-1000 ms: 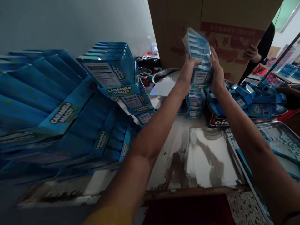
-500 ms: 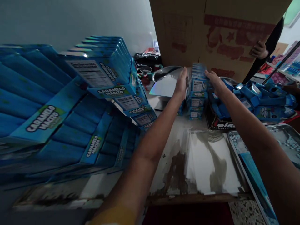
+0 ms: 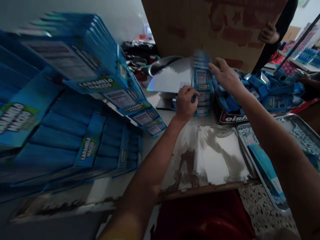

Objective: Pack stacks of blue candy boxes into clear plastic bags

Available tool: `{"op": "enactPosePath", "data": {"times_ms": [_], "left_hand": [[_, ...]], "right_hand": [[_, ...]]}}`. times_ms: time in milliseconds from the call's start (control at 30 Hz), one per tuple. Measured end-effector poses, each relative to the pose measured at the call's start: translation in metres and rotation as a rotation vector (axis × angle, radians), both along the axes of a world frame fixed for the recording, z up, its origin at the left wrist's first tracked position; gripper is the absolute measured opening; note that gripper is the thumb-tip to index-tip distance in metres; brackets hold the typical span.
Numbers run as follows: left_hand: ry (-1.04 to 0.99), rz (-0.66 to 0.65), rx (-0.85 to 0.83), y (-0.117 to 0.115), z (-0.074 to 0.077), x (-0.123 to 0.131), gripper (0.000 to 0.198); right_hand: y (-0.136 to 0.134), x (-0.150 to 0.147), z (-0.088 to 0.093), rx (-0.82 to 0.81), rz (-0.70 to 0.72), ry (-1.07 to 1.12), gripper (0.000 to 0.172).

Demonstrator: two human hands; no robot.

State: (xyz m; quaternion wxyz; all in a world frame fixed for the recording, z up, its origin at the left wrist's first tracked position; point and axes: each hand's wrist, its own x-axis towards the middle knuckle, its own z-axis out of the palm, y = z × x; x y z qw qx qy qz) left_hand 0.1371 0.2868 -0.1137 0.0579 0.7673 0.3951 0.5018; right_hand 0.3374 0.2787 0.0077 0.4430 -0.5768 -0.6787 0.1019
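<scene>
A stack of blue candy boxes (image 3: 203,87) marked CARAMELO MACIZO stands at the far middle of the table, its top blurred. My left hand (image 3: 186,104) is at its lower left side, fingers curled closed. A bit of blue shows between thumb and fingers; I cannot tell if it is held. My right hand (image 3: 227,76) is open at the stack's upper right, fingertips beside the top box. Left of the stack lies a shiny white sheet (image 3: 170,78). Nearer me rests a pile of white sheets (image 3: 221,155) under clear plastic.
Large stacks of filled blue boxes (image 3: 86,146) fill the left side. At right, a carton (image 3: 226,117) overflows with blue boxes, beside a metal tray (image 3: 260,186) of small candies. Behind, another person's hand (image 3: 269,34) holds a big cardboard box (image 3: 180,30).
My left hand has come down from the stack's upper left side to its lower part, and its fingers have curled. The right hand stays by the top. The view has shifted.
</scene>
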Motion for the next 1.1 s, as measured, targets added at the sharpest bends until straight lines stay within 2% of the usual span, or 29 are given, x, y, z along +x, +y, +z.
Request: {"op": "enactPosePath", "data": {"times_ms": [67,100,167,233,267,367,400,433,500,567,667,733,833,900,1000,1067,1100], "left_hand": [[0.067,-0.042,-0.074,-0.035,-0.019,-0.015,0.018],[0.115,-0.055,-0.156,-0.057,-0.031,-0.024,0.018],[0.231,-0.061,-0.369,-0.103,-0.058,-0.040,0.019],[0.341,-0.052,-0.557,-0.147,-0.083,-0.054,0.026],[0.381,-0.044,-0.616,-0.165,-0.093,-0.061,0.028],[0.449,0.000,-0.642,-0.202,-0.109,-0.084,0.028],[0.462,0.038,-0.619,-0.209,-0.111,-0.092,0.030],[0.471,0.091,-0.592,-0.214,-0.112,-0.100,0.033],[0.479,0.202,-0.555,-0.216,-0.113,-0.115,0.040],[0.481,0.239,-0.553,-0.214,-0.114,-0.121,0.045],[0.511,0.212,-0.574,-0.206,-0.118,-0.113,0.039],[0.494,0.258,-0.602,-0.203,-0.122,-0.101,0.026],[0.381,0.347,-0.655,-0.201,-0.124,-0.087,0.012],[0.329,0.366,-0.669,-0.200,-0.123,-0.087,0.014],[0.292,0.392,-0.669,-0.195,-0.113,-0.098,0.013],[0.181,0.422,-0.679,-0.189,-0.102,-0.106,0.008],[0.080,0.420,-0.706,-0.186,-0.097,-0.109,0.019]], "right_hand": [[-0.055,-0.007,-0.008,-0.014,-0.007,-0.236,0.064],[-0.086,-0.012,-0.018,-0.050,0.013,-0.306,0.055],[-0.150,-0.021,-0.049,-0.201,0.070,-0.439,0.034],[-0.213,-0.029,-0.092,-0.407,0.169,-0.598,0.022],[-0.241,-0.030,-0.115,-0.468,0.216,-0.651,0.022],[-0.309,-0.024,-0.176,-0.455,0.252,-0.692,0.053],[-0.324,-0.018,-0.191,-0.430,0.236,-0.706,0.055],[-0.335,-0.011,-0.203,-0.397,0.226,-0.708,0.050],[-0.344,0.002,-0.215,-0.314,0.226,-0.698,0.036],[-0.342,0.010,-0.214,-0.260,0.238,-0.698,0.029],[-0.328,0.008,-0.198,-0.343,0.257,-0.735,0.019],[-0.317,0.003,-0.185,-0.448,0.258,-0.751,0.015],[-0.305,-0.003,-0.176,-0.550,0.190,-0.750,0.019],[-0.300,-0.007,-0.177,-0.551,0.114,-0.711,0.023],[-0.291,-0.024,-0.180,-0.355,0.000,-0.539,0.032],[-0.283,-0.047,-0.182,-0.188,0.016,-0.408,0.045],[-0.279,-0.062,-0.183,-0.134,0.064,-0.367,0.056]]}}
